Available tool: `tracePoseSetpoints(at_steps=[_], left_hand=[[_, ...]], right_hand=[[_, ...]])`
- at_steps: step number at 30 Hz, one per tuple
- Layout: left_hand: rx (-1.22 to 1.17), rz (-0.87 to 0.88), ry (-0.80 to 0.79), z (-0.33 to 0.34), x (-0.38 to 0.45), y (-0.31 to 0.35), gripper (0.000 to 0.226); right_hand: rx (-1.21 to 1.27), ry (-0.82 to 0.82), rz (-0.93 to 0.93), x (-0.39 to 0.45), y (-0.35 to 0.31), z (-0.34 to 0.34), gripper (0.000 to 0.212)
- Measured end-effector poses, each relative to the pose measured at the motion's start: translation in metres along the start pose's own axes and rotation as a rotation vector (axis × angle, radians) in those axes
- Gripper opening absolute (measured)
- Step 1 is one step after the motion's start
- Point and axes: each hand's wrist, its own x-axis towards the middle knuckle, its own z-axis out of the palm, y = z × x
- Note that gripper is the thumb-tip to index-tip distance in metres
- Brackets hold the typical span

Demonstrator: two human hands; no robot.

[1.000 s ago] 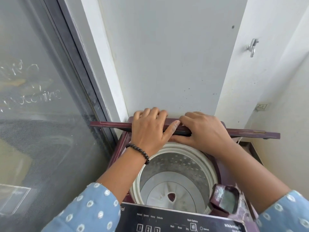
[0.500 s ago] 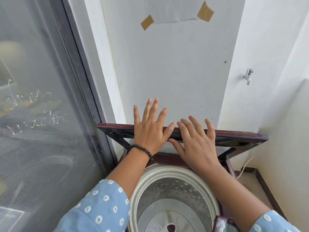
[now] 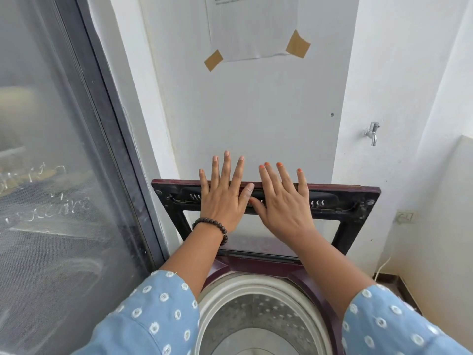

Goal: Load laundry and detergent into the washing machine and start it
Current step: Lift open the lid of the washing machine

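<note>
- Maroon top-loading washing machine [image 3: 256, 265] at bottom centre; its dark-framed lid with clear glass panel [image 3: 343, 234] stands raised, leaning back toward the white wall [image 3: 268, 119].
- Left hand [image 3: 224, 198] lies flat on the inner top bar of the lid, fingers straight and spread, tips reaching above the lid's top edge; nothing gripped.
- Black bead bracelet [image 3: 212, 226] on the left wrist.
- Right hand [image 3: 284, 201] flat on the same bar just beside the left, fingers straight, slightly fanned, orange nails; nothing gripped. Thumbs of both hands nearly meet, contact cannot be told.
- Round steel perforated drum with pale plastic rim [image 3: 258, 311] sits open below the arms; no laundry visible in the part shown.
- Light-blue sleeves with white dots [image 3: 153, 316] on both forearms.
- White paper sheet held by brown tape [image 3: 253, 26] on the wall above the lid.
- Chrome tap [image 3: 372, 133] on the right wall, white wall socket [image 3: 405, 216] lower right.
- Dusty glass sliding door with grey frame [image 3: 64, 175] fills the left side.
</note>
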Motion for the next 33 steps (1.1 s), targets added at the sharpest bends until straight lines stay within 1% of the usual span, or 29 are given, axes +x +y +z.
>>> tracePoseSetpoints(at_steps=[2, 4, 7, 10, 16, 22, 28, 33], left_hand=[[0.007, -0.015, -0.055, 0.002, 0.007, 0.0, 0.064], [0.024, -0.005, -0.099, 0.006, 0.014, -0.002, 0.062], [0.042, 0.024, -0.141, 0.014, 0.022, -0.004, 0.061], [0.041, 0.039, -0.123, 0.021, 0.034, -0.006, 0.06], [0.034, 0.045, -0.14, 0.036, 0.055, -0.009, 0.064], [0.041, 0.039, -0.144, 0.051, 0.07, -0.01, 0.061], [0.019, 0.043, -0.144, 0.062, 0.084, -0.012, 0.06], [-0.002, 0.057, -0.14, 0.07, 0.095, -0.014, 0.059]], right_hand=[[0.037, -0.001, 0.018, 0.01, 0.003, 0.004, 0.068], [0.064, -0.022, 0.022, 0.016, 0.008, 0.011, 0.063], [0.029, -0.053, 0.0, 0.022, 0.018, 0.022, 0.06], [0.008, -0.08, 0.021, 0.033, 0.02, 0.03, 0.061], [-0.03, -0.157, 0.061, 0.052, 0.023, 0.046, 0.073], [-0.029, -0.159, 0.09, 0.065, 0.029, 0.061, 0.073], [-0.026, -0.211, 0.104, 0.074, 0.033, 0.07, 0.076], [-0.002, -0.216, 0.124, 0.082, 0.036, 0.078, 0.078]])
